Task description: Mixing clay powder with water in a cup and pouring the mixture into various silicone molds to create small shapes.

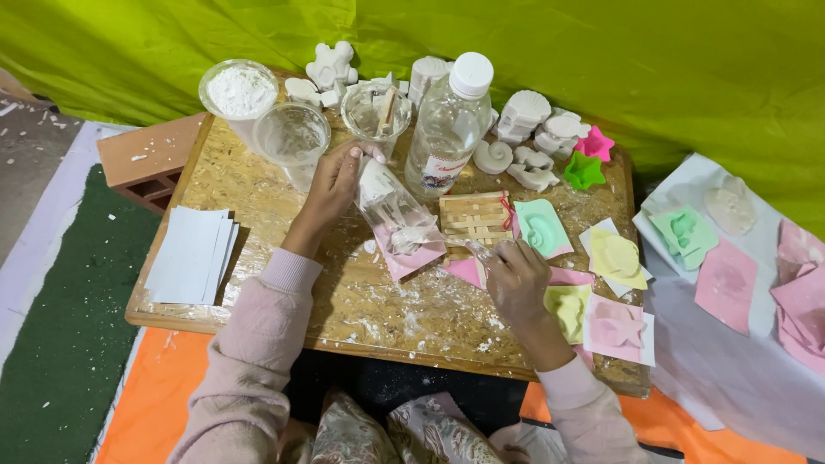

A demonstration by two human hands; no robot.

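Observation:
My left hand (331, 185) grips a clear plastic cup (391, 209) tipped on its side, its mouth over a pink mould (411, 256) where white plaster lies. My right hand (516, 279) holds a thin stick whose tip reaches toward the plaster at the cup's mouth. Between the hands, a small raft of wooden sticks (473, 222) lies on the low chipboard table (258, 185). A clear water bottle (447, 129) with a white cap stands just behind the tipped cup.
Behind are a cup of white powder (240, 92), an empty cup (292, 135) and a cup with a stick (375, 112). White plaster shell casts (526, 112) sit back right. Coloured moulds (614, 258) cover the right side, and white paper sheets (191, 253) lie left.

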